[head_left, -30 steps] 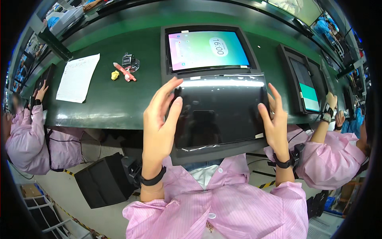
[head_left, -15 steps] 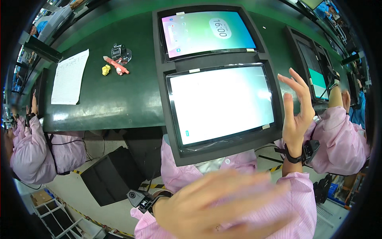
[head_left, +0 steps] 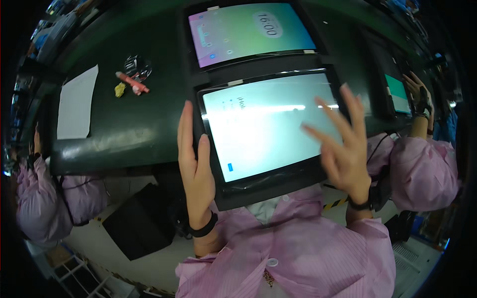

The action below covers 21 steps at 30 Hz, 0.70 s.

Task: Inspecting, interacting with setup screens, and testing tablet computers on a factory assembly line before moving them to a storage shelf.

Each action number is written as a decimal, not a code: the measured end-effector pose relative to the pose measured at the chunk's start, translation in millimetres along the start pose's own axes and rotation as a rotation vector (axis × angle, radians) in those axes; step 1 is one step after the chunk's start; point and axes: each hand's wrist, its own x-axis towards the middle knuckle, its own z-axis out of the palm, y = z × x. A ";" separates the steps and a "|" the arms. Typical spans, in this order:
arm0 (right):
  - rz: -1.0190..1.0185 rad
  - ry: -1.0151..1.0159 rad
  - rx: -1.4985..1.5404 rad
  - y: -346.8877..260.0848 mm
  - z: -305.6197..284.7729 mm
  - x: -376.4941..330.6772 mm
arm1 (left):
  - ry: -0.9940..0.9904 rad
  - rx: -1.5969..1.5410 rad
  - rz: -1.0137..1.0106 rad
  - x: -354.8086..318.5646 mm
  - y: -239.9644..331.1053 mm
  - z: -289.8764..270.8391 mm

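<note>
I see the left hand (head_left: 195,164) laid flat along the left edge of the large lit tablet (head_left: 263,131), fingers straight and together, touching its dark frame. This grip is not closed around anything; it only presses at the side. The tablet lies tilted, with its near edge over the front of the green table (head_left: 124,134) and close to my chest, and its screen is bright white-green. The right hand (head_left: 343,149) hovers over the right part of the screen with a wide grip, fingers spread apart, and it holds nothing; it looks a little blurred, so I cannot tell if a fingertip touches the glass.

Just behind this tablet stands a second tablet (head_left: 251,31), also lit, with a pink and green picture. They are very near, almost touching at the frames. To the right there is a third screen (head_left: 397,93) with a green glow, and another person's hand (head_left: 418,97) rests on it; the pink sleeve (head_left: 422,171) of that person is just beside my right wrist.

On the left part of the table lie a white sheet of paper (head_left: 75,103), a red pen (head_left: 132,82), a small yellow piece (head_left: 119,90) and a round clear object (head_left: 137,65). Under the table edge I see a black box (head_left: 139,226). At the far left there is another person in a pink coat (head_left: 37,198).
</note>
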 end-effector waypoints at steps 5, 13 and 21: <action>0.223 0.290 -0.180 57.2 3.4 17.9 | 0.048 -0.006 -0.038 -3.0 4.8 -0.2; 0.202 0.246 -0.219 70.2 17.8 25.1 | 0.091 0.120 -0.026 -5.6 2.8 -0.2; 0.200 0.312 -0.080 48.8 -16.2 -4.0 | 0.113 0.066 -0.043 -5.5 4.1 3.2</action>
